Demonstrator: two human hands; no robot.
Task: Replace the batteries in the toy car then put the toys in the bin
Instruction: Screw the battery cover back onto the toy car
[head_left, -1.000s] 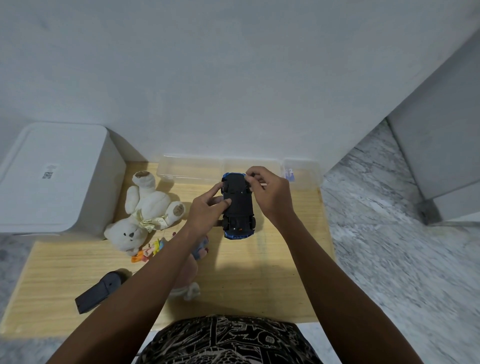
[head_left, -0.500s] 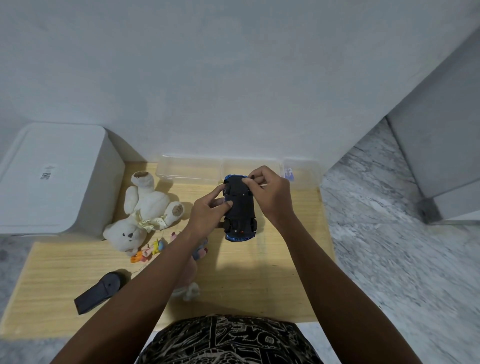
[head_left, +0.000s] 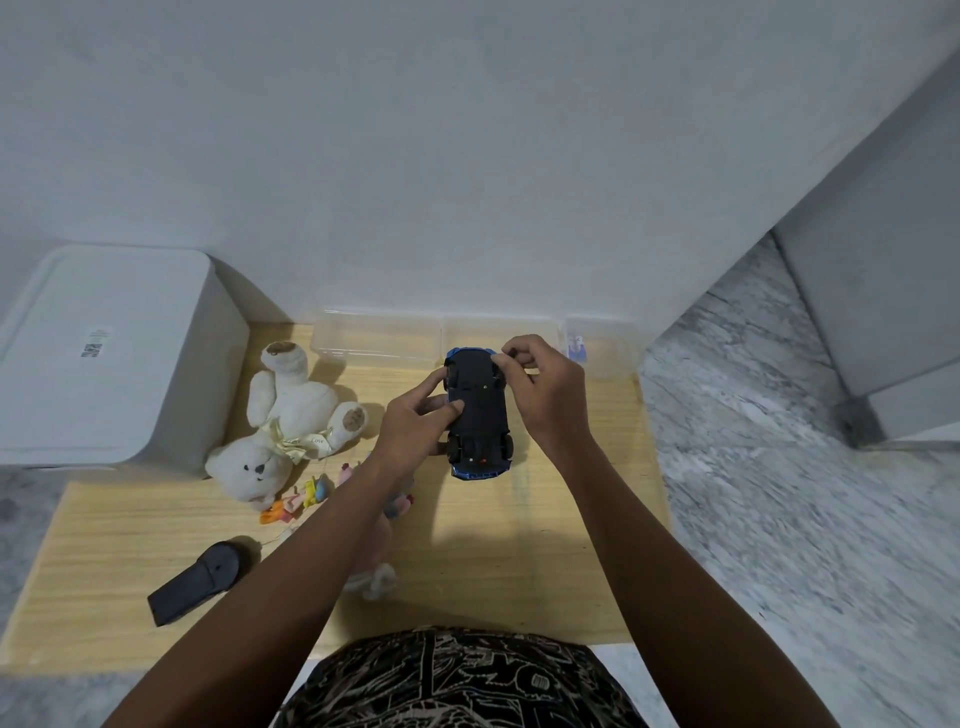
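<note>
A blue toy car (head_left: 479, 415) is held upside down above the wooden table (head_left: 545, 519), its black underside facing me. My left hand (head_left: 415, 426) grips the car's left side, thumb pressed on the underside. My right hand (head_left: 540, 384) has its fingertips pinched at the car's far right corner; whether they hold something small I cannot tell. A white teddy bear (head_left: 291, 421) lies on its back at the left. Small colourful toy figures (head_left: 306, 493) lie below the bear, and a pale soft toy (head_left: 374, 577) is partly hidden under my left forearm.
A white lidded bin (head_left: 104, 353) stands at the table's left end. Clear plastic trays (head_left: 379, 338) line the wall, the right one (head_left: 597, 343) holding a small blue item. A black flat handle-shaped object (head_left: 197, 582) lies near the front left. Marble floor lies to the right.
The car and both hands have barely shifted. My right fingertips have moved slightly along the car's far corner.
</note>
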